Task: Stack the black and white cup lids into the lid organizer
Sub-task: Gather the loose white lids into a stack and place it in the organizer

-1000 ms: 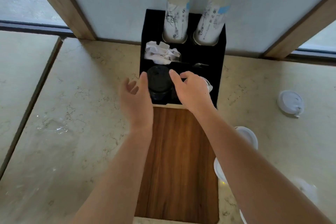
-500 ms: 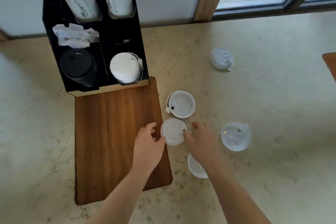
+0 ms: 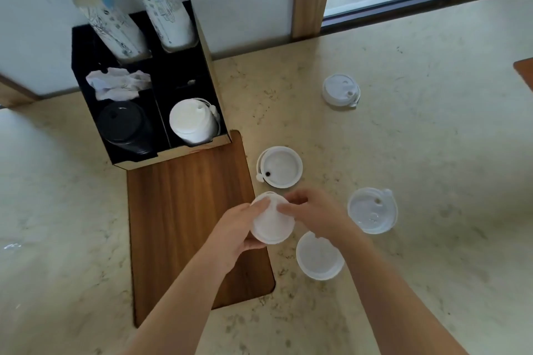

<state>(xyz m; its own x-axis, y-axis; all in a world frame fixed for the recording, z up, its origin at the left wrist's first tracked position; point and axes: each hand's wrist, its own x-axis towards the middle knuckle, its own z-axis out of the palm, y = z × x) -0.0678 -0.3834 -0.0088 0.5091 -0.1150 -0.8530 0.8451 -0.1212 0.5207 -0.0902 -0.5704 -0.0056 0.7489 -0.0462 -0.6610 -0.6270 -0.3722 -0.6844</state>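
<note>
Both your left hand (image 3: 233,228) and right hand (image 3: 314,213) pinch one white lid (image 3: 271,225) off the counter (image 3: 432,153), at the wooden board's (image 3: 184,210) right edge, steadying it for the lid organizer (image 3: 213,66).

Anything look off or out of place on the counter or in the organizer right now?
Two things. Crumpled white paper is stuffed into an organizer compartment behind the black lids. The loose lids lie mixed: the far lid is dome-up, while the lid by the board is upside down. No spills visible.
</note>
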